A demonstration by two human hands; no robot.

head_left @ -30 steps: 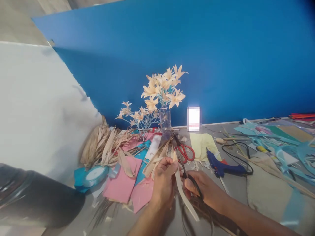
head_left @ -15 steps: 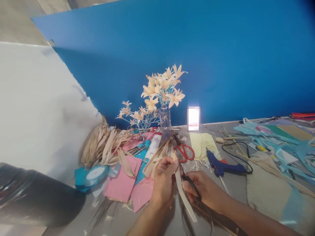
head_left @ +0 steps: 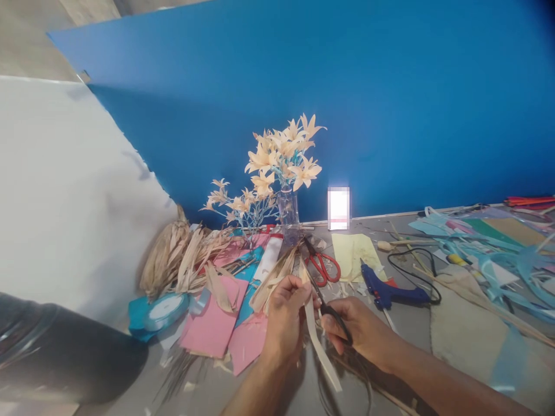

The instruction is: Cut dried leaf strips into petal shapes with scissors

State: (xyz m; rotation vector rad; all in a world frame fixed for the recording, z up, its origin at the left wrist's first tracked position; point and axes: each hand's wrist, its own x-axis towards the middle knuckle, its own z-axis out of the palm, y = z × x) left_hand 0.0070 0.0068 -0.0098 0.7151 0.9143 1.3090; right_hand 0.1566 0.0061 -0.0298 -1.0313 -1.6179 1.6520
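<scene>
Left hand (head_left: 284, 318), lower centre: my fingers pinch 1 pale strip (head_left: 318, 348), its tail hanging toward the bottom edge. Right hand (head_left: 366, 332), right of it: my fingers curl round 1 pair of black-handled scissors (head_left: 337, 321), blades seemingly near closed beside the strip. Red-handled scissors (head_left: 321, 270), 1 pair: centre, on the table (head_left: 208, 398).
</scene>
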